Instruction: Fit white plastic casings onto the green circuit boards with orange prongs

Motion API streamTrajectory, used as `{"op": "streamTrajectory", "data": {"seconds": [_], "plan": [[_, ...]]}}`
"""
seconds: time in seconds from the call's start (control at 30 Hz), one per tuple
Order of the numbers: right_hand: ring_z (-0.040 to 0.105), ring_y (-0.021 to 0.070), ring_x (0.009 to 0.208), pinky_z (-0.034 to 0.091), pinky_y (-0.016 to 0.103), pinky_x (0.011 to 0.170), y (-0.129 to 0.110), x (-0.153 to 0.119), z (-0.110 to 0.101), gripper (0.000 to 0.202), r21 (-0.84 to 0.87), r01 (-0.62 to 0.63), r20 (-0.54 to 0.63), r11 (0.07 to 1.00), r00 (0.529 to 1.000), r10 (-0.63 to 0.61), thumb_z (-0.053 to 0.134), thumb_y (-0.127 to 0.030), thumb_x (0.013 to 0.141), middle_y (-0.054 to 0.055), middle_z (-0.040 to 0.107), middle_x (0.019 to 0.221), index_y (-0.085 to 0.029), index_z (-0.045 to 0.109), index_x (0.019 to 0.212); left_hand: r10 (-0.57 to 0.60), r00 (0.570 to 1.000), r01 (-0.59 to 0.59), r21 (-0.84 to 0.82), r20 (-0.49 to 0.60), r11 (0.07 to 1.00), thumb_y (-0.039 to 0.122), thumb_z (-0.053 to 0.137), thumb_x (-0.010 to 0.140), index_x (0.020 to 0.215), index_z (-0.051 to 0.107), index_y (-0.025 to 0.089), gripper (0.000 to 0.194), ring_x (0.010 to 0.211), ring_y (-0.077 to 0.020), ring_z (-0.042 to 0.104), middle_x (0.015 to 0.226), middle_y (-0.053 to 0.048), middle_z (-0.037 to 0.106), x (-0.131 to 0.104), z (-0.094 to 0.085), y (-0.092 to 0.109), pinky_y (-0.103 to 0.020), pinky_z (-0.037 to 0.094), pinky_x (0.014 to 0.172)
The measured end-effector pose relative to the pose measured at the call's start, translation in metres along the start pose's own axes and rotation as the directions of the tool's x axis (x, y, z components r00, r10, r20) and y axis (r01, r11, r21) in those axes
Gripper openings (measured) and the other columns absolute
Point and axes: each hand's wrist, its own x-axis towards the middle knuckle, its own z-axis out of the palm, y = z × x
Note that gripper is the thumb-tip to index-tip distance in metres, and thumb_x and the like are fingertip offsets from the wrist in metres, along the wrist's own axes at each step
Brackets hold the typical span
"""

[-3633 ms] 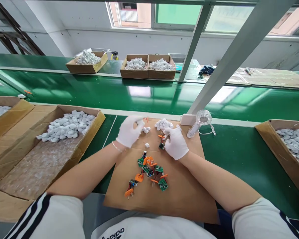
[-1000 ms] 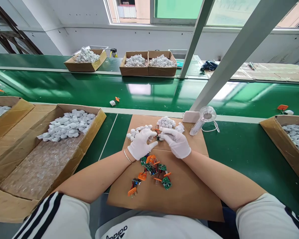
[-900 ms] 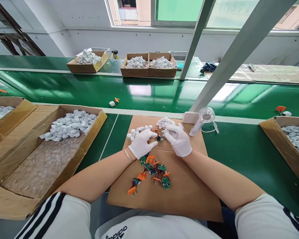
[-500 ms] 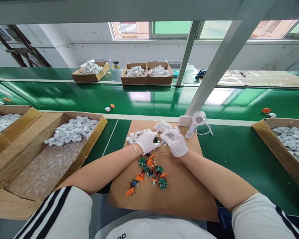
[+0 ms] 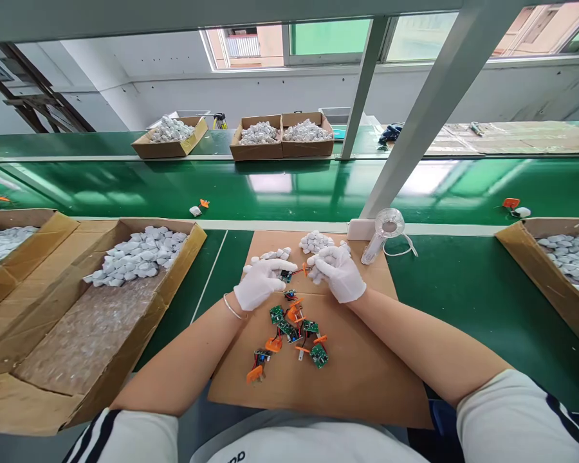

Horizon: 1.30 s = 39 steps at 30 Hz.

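Left glove [image 5: 258,286]: plain white, close-fitting, wrist-length. Right glove [image 5: 343,278]: identical. Bangle [image 5: 230,308]: thin, pale, worn just above the left glove. Shirt [image 5: 318,444]: white, short-sleeved; black stripes [image 5: 105,433] on both sleeves [image 5: 502,411]; black chest lettering [image 5: 236,457], partly cut off.

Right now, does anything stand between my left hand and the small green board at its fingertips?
Nothing visible does: the left hand holds the green board directly. The loose boards lie nearer your body.
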Motion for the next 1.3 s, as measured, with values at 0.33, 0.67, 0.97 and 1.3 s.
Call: {"op": "streamTrajectory", "data": {"seconds": [0.33,0.67,0.97,1.3], "plan": [[0.05,0.0094,0.056,0.039,0.024,0.05,0.006,-0.003,-0.005,0.032,-0.037,-0.108,-0.07,0.993,0.992,0.105,0.08,-0.032,0.059,0.002,0.068,0.071,-0.016,0.068,0.085,0.063,0.994,-0.042,-0.219,0.091,0.975,0.021,0.069,0.066,0.098,0.063,0.014,0.033,0.088,-0.0184,0.065,0.093,-0.007,0.07,-0.013,0.014,-0.021,-0.036,0.054,0.083],[0.051,0.0091,0.05,0.04,0.024,0.047,-0.005,-0.012,0.008,0.035,0.151,-0.234,0.097,0.96,0.97,0.221,0.084,-0.022,0.053,-0.004,0.061,0.063,-0.02,0.06,0.078,0.11,0.991,-0.125,-0.25,-0.074,0.96,0.013,0.067,0.066,0.093,0.063,0.014,0.028,0.088,-0.0185,0.067,0.095,-0.006,0.071,-0.018,0.016,-0.014,-0.035,0.056,0.083],[0.056,0.0133,0.065,0.046,0.03,0.06,-0.002,-0.021,0.007,0.034,0.077,-0.25,0.175,0.965,0.956,0.234,0.083,-0.022,0.056,0.001,0.065,0.073,-0.019,0.069,0.087,0.181,0.982,-0.186,-0.308,-0.045,0.933,0.018,0.067,0.069,0.098,0.063,0.016,0.03,0.091,-0.0176,0.065,0.097,-0.005,0.066,-0.02,0.022,-0.019,-0.035,0.057,0.085],[0.055,0.0152,0.069,0.047,0.032,0.067,0.001,-0.02,0.008,0.015,0.062,-0.219,0.301,0.974,0.934,0.191,0.078,-0.028,0.067,0.002,0.06,0.074,-0.018,0.07,0.075,0.301,0.95,-0.295,0.086,-0.083,0.952,0.023,0.074,0.069,0.097,0.066,0.018,0.03,0.079,-0.0161,0.066,0.088,-0.003,0.071,-0.027,0.017,-0.011,-0.032,0.056,0.08]]}}
